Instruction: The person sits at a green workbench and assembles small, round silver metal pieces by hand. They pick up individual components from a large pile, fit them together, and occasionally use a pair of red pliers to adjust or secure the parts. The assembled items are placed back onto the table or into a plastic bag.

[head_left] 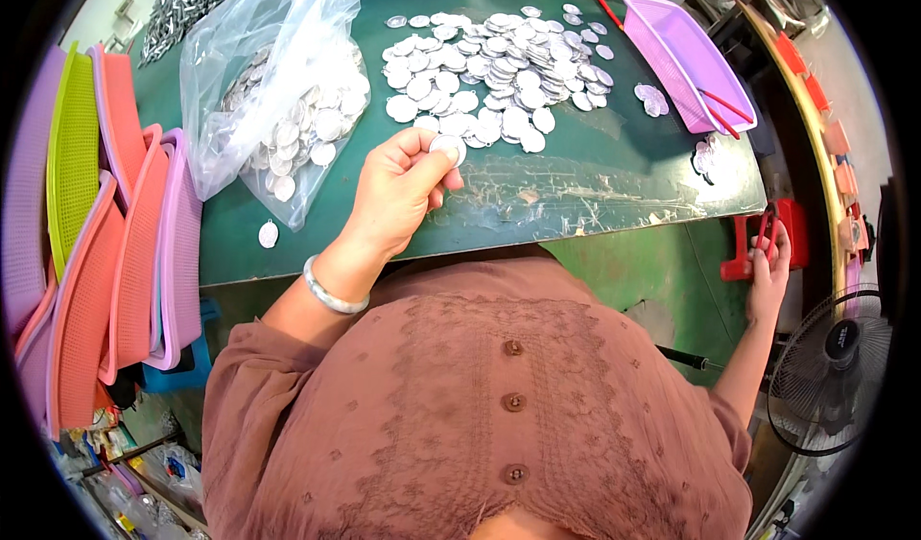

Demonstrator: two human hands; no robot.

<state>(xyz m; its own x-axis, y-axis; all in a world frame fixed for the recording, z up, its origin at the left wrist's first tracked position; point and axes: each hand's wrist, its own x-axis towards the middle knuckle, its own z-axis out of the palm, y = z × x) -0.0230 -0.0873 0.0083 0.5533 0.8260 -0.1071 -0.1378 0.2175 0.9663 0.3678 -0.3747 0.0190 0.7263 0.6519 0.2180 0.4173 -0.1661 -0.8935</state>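
Observation:
My left hand point(403, 180), closed in a pinch, holds a round silver medal point(449, 147) between thumb and forefinger over the table's near side. Just beyond it spreads a large pile of similar flat medals point(518, 60). Left of that hand lies a clear plastic bag point(245, 89) with more medals inside. One loose medal point(270, 234) rests near the front left edge. Out past the table's right corner, my right hand point(770, 264) has its fingers closed on a slim red-handled tool point(767, 225); its working end is hard to make out.
A lilac plastic basket point(672, 51) stands at the right, with red sticks point(721, 113) across it. Small medal clusters point(708, 159) lie beside it. Stacked coloured baskets point(86, 300) crowd the left. A black fan point(833, 367) and red stool point(792, 238) are at the right.

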